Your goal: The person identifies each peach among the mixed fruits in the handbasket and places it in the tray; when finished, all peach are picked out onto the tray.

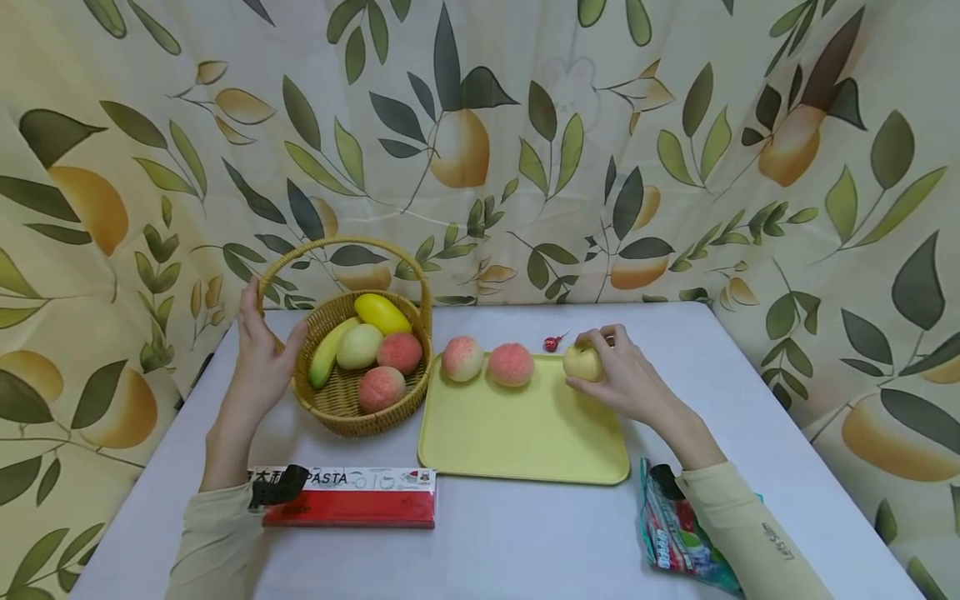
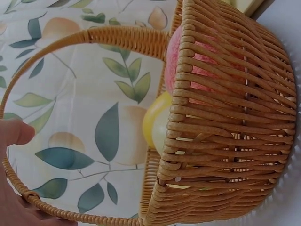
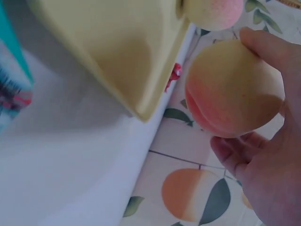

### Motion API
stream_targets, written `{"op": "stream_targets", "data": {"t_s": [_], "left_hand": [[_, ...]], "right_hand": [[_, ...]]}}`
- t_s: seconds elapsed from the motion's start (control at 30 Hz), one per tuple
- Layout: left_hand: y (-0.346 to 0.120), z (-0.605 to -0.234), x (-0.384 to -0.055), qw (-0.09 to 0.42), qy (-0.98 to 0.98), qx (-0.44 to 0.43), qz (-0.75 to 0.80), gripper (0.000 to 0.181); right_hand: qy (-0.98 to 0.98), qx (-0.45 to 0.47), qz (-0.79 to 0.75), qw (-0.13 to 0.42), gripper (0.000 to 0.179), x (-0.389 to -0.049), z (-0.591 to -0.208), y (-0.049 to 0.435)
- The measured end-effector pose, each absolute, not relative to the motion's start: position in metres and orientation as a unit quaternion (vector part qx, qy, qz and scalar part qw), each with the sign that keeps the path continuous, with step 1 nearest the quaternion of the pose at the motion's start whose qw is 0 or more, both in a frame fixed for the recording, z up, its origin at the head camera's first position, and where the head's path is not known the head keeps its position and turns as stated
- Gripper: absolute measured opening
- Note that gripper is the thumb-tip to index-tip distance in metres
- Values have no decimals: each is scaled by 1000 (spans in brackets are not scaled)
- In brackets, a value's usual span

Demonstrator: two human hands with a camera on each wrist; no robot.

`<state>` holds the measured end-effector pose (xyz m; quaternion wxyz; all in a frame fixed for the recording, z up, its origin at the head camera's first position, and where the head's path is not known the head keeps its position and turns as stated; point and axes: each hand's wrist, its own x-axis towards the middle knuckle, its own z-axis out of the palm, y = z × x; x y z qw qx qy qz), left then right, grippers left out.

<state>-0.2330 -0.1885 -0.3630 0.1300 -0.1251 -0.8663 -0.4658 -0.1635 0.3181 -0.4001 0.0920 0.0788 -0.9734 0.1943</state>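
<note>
My right hand [image 1: 626,375] pinches a pale yellow peach with a pink flush [image 3: 230,89] between thumb and fingers, over the far right corner of the yellow tray [image 1: 525,433]. Two more peaches, one pale pink [image 1: 462,359] and one deeper pink [image 1: 511,365], sit along the tray's far side. At the left side of the wicker basket [image 1: 360,423], my left hand [image 1: 262,350] has its fingers extended against the handle [image 2: 61,40], thumb held apart. Inside the basket lie a banana [image 1: 330,354], a yellow mango-like fruit [image 1: 382,313], a pale green round fruit [image 1: 358,347] and two pink peaches [image 1: 382,389].
A red and white pasta box [image 1: 360,498] lies in front of the basket, beside the left forearm. Partly under the right forearm is a teal candy bag [image 1: 686,537]. A small red wrapped candy [image 1: 552,342] rests behind the tray. Fruit-patterned cloth [image 1: 495,242] hangs behind the table.
</note>
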Motion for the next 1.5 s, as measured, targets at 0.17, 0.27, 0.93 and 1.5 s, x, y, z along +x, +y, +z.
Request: {"op": "stream_targets", "data": {"t_s": [0.17, 0.27, 0.93, 1.5], "left_hand": [[-188, -364, -232, 137, -867, -128, -463, 89], [-188, -363, -233, 144, -866, -131, -461, 89], [-188, -365, -236, 136, -871, -122, -456, 90], [-189, -364, -235, 135, -868, -130, -459, 88]], "right_hand": [[-970, 81, 218, 77, 56, -166, -406, 325], [-965, 75, 244, 56, 57, -169, -409, 326], [-969, 68, 236, -39, 57, -180, -408, 323], [-978, 130, 159, 38, 75, -179, -397, 308]]}}
